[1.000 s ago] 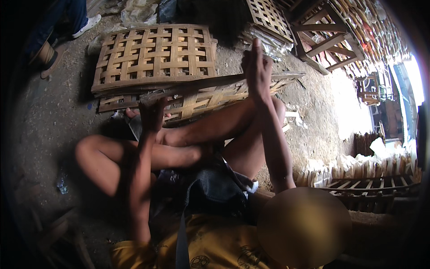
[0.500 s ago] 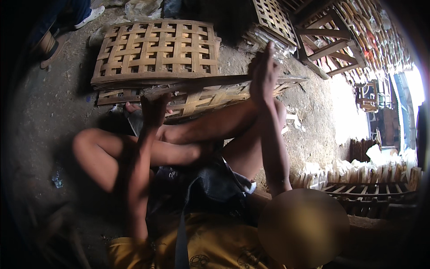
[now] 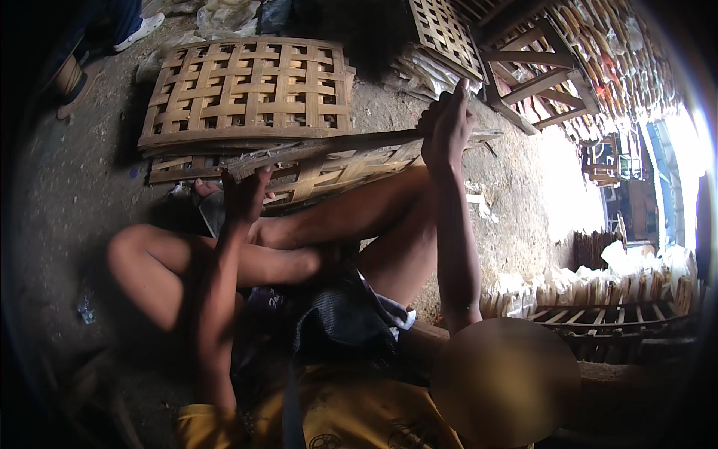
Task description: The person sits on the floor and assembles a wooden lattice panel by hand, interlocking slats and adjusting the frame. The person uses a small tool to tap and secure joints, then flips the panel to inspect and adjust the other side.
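A woven bamboo lattice panel (image 3: 329,172) with a wooden edge stands tilted in front of my crossed legs, seen nearly edge-on. At its left end my left hand (image 3: 245,193) is closed around the frame, thumb up. My right hand (image 3: 447,131) grips the top edge toward the right end, with its fingers curled over and its thumb pointing up. Directly behind lies a stack of similar lattice panels (image 3: 247,90), the uppermost one flat. My legs hide part of the held panel's lower side.
Farther right sit another panel stack (image 3: 446,34) and a wooden rack frame (image 3: 542,78). Rows of slatted pieces with white plastic (image 3: 598,288) line the right side. Another person's shoe (image 3: 140,31) shows at the far left. Crumpled plastic (image 3: 228,16) lies behind the stack.
My right hand's fingers were stretched upward and now curl over the panel's edge. The whole scene has shifted slightly left in view. My left hand stays at the panel's left end.
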Motion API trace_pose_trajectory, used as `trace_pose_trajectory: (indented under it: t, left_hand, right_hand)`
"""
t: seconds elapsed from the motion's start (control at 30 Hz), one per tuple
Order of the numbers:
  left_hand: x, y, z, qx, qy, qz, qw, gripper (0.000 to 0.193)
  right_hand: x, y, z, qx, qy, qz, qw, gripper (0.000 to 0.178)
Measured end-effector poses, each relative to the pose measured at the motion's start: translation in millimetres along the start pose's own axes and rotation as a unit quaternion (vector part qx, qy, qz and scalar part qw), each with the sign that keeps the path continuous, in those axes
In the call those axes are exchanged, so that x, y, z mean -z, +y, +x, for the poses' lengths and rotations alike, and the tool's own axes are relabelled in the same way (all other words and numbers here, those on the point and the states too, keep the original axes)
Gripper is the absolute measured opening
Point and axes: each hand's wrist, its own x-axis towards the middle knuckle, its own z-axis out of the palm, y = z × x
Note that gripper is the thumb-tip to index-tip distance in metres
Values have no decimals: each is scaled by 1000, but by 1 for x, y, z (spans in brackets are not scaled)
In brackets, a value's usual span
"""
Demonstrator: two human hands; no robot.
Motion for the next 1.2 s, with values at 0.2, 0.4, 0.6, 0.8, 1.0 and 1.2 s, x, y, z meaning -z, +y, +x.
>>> trace_pose_trajectory:
  t: [0.2, 0.4, 0.6, 0.8, 1.0, 1.2]
  left_hand:
    - [2, -6, 7, -29, -22, 103, 994, 42]
    - [0, -15, 12, -36, -36, 90, 995, 42]
    - [-17, 4, -5, -72, 85, -95, 989, 33]
    - [-21, 2, 3, -86, 4, -9, 996, 32]
    - [0, -12, 5, -51, 12, -10, 999, 36]
    - [-11, -5, -11, -24, 48, -136, 989, 43]
  right_hand:
    - [-20, 9, -17, 66, -53, -95, 992, 58]
    - [-37, 8, -37, 32, -58, -44, 997, 56]
    - [6, -12, 1, -34, 58, 8, 998, 57]
    - [53, -75, 30, 155, 178, -61, 970, 55]
    - [40, -36, 17, 107, 68, -37, 991, 50]
    - [37, -27, 11, 42, 20, 14, 999, 55]
